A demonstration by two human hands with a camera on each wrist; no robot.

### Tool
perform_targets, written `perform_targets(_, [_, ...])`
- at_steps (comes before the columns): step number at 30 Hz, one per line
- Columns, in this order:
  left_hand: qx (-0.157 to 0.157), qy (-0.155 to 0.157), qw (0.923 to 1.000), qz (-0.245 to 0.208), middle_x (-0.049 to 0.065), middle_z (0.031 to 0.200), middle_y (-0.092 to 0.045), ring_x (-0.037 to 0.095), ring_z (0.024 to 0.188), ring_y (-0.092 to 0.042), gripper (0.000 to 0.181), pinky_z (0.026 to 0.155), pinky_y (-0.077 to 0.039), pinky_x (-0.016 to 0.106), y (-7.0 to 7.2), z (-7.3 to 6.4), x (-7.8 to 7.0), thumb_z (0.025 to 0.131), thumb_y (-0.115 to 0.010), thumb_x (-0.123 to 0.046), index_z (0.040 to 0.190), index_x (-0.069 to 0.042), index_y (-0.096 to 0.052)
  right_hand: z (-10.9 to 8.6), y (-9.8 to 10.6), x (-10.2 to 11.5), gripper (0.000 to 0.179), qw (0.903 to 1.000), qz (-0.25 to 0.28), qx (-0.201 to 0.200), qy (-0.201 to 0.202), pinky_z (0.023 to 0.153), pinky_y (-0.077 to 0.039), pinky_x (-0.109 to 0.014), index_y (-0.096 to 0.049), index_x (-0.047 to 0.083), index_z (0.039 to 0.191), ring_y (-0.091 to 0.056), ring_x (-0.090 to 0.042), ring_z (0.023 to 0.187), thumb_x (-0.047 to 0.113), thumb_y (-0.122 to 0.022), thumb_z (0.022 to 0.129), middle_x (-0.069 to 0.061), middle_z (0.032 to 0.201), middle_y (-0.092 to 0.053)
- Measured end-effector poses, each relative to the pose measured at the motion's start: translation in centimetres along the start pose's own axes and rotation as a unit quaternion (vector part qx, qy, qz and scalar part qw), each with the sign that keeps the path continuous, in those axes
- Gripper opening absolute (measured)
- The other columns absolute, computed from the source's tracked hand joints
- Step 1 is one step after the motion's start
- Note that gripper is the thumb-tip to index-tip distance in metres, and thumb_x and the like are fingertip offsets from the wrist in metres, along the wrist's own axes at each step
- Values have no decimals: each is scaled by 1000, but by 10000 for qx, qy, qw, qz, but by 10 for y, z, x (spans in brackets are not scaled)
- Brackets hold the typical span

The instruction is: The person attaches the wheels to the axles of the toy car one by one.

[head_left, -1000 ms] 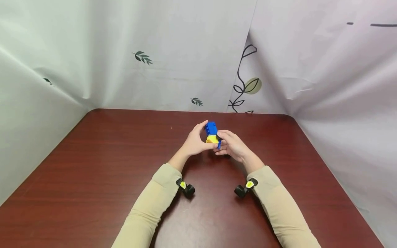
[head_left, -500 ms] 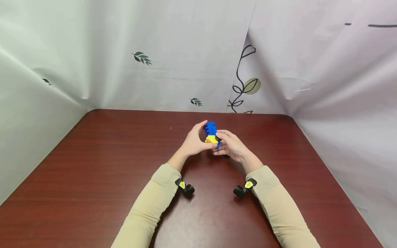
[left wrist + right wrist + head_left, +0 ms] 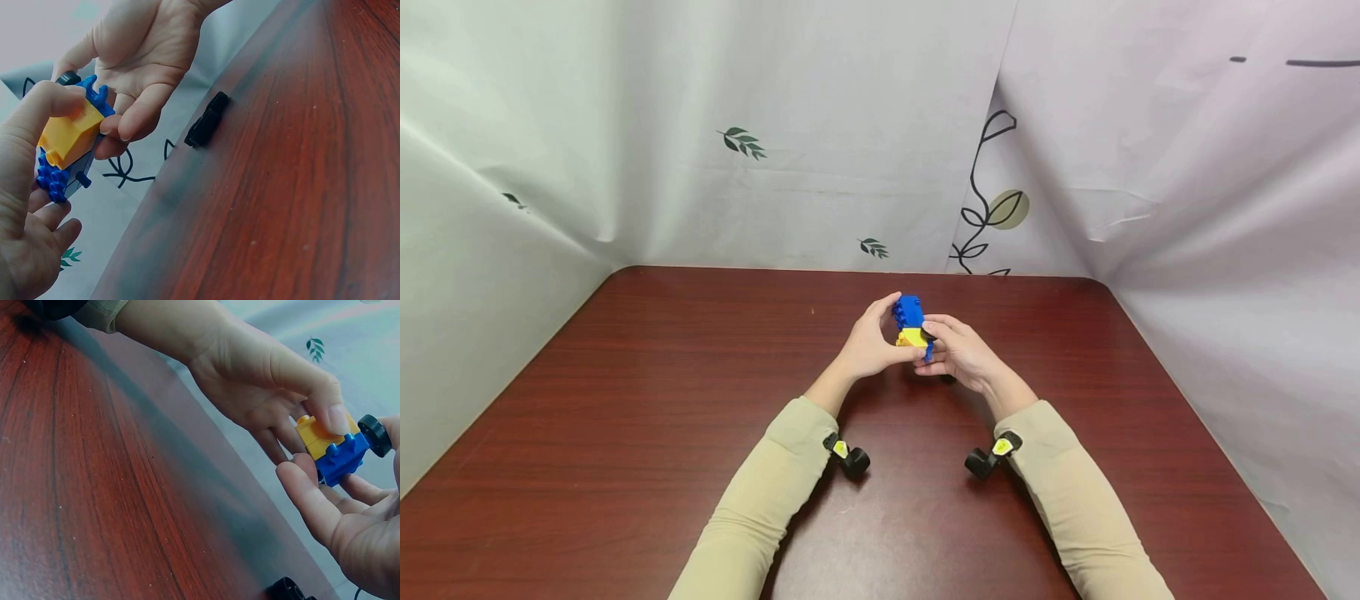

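Observation:
Above the table, my left hand [image 3: 872, 342] grips a block toy [image 3: 909, 310] built of blue and yellow bricks, its thumb lying over the yellow brick [image 3: 75, 136]. At the toy's near end, a blue piece with prongs [image 3: 342, 457] joins the yellow part. My right hand [image 3: 966, 354] pinches a small black wheel [image 3: 375, 435] with its thumb, right at the side of that blue piece. Other fingers of the right hand reach under the toy. The wheel's inner side is hidden in the head view.
On the reddish-brown table [image 3: 700, 400] lies a black wheeled piece [image 3: 206, 120], below the hands and mostly covered by the right hand in the head view. White patterned sheeting [image 3: 820, 167] rises along the table's back and sides. Black cameras [image 3: 854, 462] stick out from both wrists.

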State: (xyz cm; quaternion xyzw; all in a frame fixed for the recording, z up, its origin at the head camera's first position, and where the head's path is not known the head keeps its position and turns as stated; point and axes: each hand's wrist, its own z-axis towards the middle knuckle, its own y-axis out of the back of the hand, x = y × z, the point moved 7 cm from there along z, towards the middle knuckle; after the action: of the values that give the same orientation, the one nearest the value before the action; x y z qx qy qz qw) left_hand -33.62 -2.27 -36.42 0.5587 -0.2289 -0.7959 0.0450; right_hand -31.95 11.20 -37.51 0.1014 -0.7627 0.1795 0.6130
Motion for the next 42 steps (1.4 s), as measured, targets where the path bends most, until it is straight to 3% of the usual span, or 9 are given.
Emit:
perform_targets(15, [-25,-19,10000,-42,13,147,-35,26,137,-38,95,112,-32,40,-2,0,0,69,-83,-25,147,-9,-29,-2,-1,2,47,9999,159,58,-14,69,-59,-37,-30,1,137,-67,-18,74,25,-44,100,-8,94,-62])
perform_targets(24, [48,120,9993,-339,14,149,-34,26,137,-38,95,111,-33,39,-2,0,2,71,-82,-22,147,-8,-28,-3,0,2,48,9999,133,-39,17,72,-58,-39,-32,2,139,-66,-20,78,25,-47,99,-8,97,-60])
perform_targets(31, [130,291,9986,-422,14,151,-32,26,140,-33,96,113,-30,38,0,1,4,72,-81,-20,148,-8,-25,-1,0,1,54,9993,-343,-143,4,75,-57,-41,-33,5,140,-67,-20,75,34,-50,97,-9,93,-61])
perform_targets(42, [301,420,9986,57,13,152,-29,27,139,-34,106,112,-33,41,0,0,5,68,-84,-29,151,-10,-21,0,6,3,54,9909,-1280,-421,13,75,-58,-40,-41,5,136,-67,-18,80,41,-49,97,-16,112,-55])
